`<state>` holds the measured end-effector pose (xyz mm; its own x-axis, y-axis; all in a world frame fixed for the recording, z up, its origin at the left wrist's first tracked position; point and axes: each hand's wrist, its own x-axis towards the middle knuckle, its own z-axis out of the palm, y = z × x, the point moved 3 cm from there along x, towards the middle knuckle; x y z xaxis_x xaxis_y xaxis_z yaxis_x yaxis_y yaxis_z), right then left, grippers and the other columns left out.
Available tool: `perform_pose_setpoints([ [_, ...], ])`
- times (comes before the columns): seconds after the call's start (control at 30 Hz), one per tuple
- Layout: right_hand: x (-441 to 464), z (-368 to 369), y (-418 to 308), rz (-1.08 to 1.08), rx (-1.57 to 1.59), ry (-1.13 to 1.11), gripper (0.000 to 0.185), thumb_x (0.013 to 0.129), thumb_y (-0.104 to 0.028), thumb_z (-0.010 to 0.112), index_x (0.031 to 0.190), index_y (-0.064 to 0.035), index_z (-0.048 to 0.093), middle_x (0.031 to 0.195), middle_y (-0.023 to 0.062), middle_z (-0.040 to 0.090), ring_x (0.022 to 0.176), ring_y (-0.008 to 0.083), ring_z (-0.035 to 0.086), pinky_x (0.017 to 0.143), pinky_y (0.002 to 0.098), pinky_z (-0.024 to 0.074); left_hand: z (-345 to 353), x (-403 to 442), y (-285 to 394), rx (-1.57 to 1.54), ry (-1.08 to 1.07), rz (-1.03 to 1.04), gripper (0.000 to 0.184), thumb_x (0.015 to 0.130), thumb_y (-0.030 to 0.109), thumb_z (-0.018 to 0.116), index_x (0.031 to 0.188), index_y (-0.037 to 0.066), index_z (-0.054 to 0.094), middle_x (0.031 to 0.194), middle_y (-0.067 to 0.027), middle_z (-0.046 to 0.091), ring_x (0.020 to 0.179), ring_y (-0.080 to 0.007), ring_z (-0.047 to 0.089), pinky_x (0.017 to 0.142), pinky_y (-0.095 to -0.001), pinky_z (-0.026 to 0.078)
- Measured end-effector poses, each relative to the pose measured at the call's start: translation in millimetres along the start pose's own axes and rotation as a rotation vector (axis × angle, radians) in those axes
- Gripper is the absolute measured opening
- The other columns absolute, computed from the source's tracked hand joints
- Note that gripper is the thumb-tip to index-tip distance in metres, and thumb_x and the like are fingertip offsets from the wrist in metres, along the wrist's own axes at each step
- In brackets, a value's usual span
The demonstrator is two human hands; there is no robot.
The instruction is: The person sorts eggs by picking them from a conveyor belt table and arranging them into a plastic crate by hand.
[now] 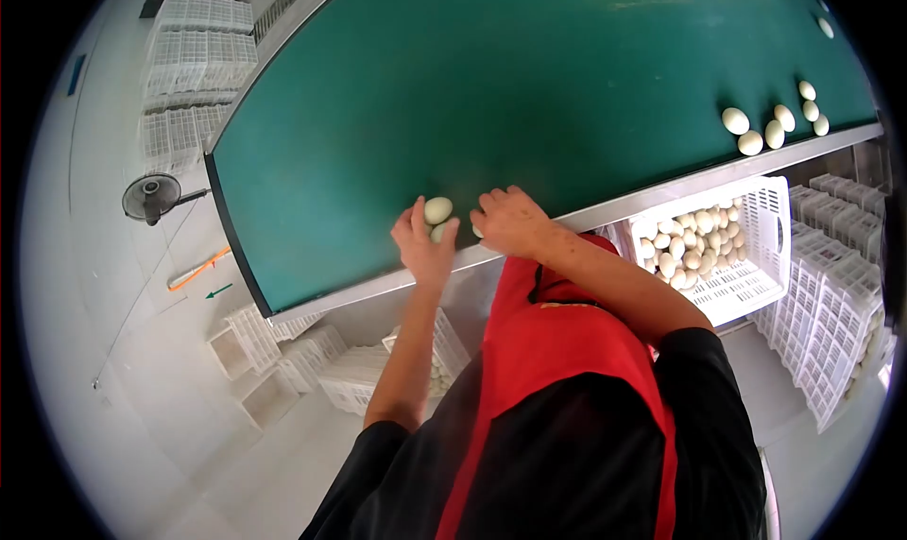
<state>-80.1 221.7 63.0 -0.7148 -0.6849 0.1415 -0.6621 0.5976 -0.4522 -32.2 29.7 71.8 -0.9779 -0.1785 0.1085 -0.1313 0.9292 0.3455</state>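
Observation:
Over the near edge of the green table [397, 96], my left hand [423, 242] is curled round two pale eggs. One egg [437, 210] lies at its fingertips, and the other [439, 231] is partly covered by the thumb. Just to the right, my right hand [510, 221] is bent over the table edge with its fingers round another egg [477, 230], of which only a sliver shows. The two hands are close together but apart.
Several eggs [775, 134] rest on the table's right side. Below its metal edge a white crate [777, 242] holds many eggs. Stacked white crates [822, 304] stand at the right, others [200, 63] at the upper left and below the table. A fan [151, 199] stands at the left.

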Motion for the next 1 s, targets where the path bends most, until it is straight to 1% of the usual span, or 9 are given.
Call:
perform_pose_setpoints([
  [0.03,2,-1,-1,-0.019,0.04,0.091,0.014,0.074,-0.023,0.071,0.081,-0.0103,0.069,0.083,0.0111,0.064,0.081,0.0284,0.066,0.069,0.0442,0.0505,5,1,3,0.01,0.09,-0.026,0.073,0.082,0.041,0.085,0.143,0.013,0.057,0.13,-0.0168,0.058,0.119,-0.0395,0.053,0.095,-0.0504,0.05],
  [0.2,-8,-31,12,0.118,0.205,0.05,0.027,0.076,-0.032,0.075,0.085,-0.0071,0.068,0.087,0.0135,0.065,0.088,0.0314,0.068,0.077,0.0479,0.0538,20,7,0,0.134,0.258,-0.029,0.062,0.085,0.037,0.083,0.139,0.013,0.062,0.122,-0.0186,0.065,0.113,-0.0413,0.057,0.094,-0.0514,0.05],
  [0.4,-89,-95,63,0.454,0.84,0.292,0.043,0.077,-0.039,0.081,0.1,-0.0032,0.074,0.095,0.0167,0.071,0.089,0.0344,0.07,0.081,0.0429,0.0569,17,32,8,0.04,0.157,0.015,0.055,0.082,0.028,0.085,0.132,0.016,0.066,0.117,-0.0163,0.064,0.109,-0.0401,0.057,0.091,-0.0512,0.049],
  [0.47,-131,-113,80,0.656,1.104,0.349,0.04,0.082,-0.03,0.085,0.11,-0.0035,0.075,0.096,0.011,0.075,0.087,0.0196,0.071,0.08,0.0331,0.0574,17,43,3,0.034,0.138,0.052,0.054,0.081,0.027,0.085,0.131,0.015,0.067,0.117,-0.0159,0.065,0.109,-0.0398,0.058,0.091,-0.0509,0.049],
  [0.53,-181,-143,97,0.855,1.239,0.465,0.031,0.087,-0.019,0.082,0.113,-0.0029,0.076,0.098,0.0063,0.076,0.091,0.0141,0.069,0.082,0.0305,0.0569,18,57,-1,0.002,0.113,0.054,0.056,0.082,0.031,0.087,0.132,0.014,0.067,0.115,-0.0147,0.069,0.105,-0.0373,0.063,0.092,-0.0478,0.051],
  [0.67,-301,-151,138,1.168,1.083,0.772,0.036,0.09,-0.028,0.077,0.113,-0.001,0.076,0.097,0.0052,0.075,0.087,0.0117,0.066,0.076,0.0281,0.0539,27,93,-10,-0.318,0.053,-0.052,0.057,0.082,0.022,0.089,0.132,0.003,0.066,0.115,-0.0131,0.072,0.099,-0.0277,0.069,0.087,-0.0407,0.057],
  [0.73,-347,-153,144,1.241,0.928,0.686,0.031,0.089,-0.028,0.077,0.106,-0.0021,0.078,0.09,0.0052,0.075,0.082,0.0111,0.065,0.073,0.0286,0.0528,31,109,-7,-0.522,0.013,-0.174,0.059,0.083,0.019,0.089,0.132,0.0,0.065,0.113,-0.0111,0.073,0.097,-0.023,0.068,0.085,-0.0385,0.058],
  [0.9,-408,-77,127,1.393,0.835,0.034,0.037,0.074,-0.038,0.077,0.074,-0.0017,0.075,0.068,0.009,0.071,0.065,0.0183,0.066,0.06,0.0343,0.0511,28,129,31,-0.742,-0.107,-0.412,0.053,0.089,0.013,0.083,0.136,0.002,0.061,0.11,-0.0074,0.071,0.095,-0.015,0.066,0.08,-0.0325,0.057],
  [1.0,-416,-16,108,1.268,0.764,-0.029,0.044,0.076,-0.047,0.079,0.082,-0.0028,0.075,0.075,0.0153,0.07,0.069,0.0227,0.065,0.066,0.0385,0.0511,17,118,89,-0.868,-0.298,-0.465,0.047,0.092,0.009,0.079,0.135,0.005,0.061,0.11,-0.0056,0.07,0.095,-0.0145,0.067,0.077,-0.0315,0.058],
])
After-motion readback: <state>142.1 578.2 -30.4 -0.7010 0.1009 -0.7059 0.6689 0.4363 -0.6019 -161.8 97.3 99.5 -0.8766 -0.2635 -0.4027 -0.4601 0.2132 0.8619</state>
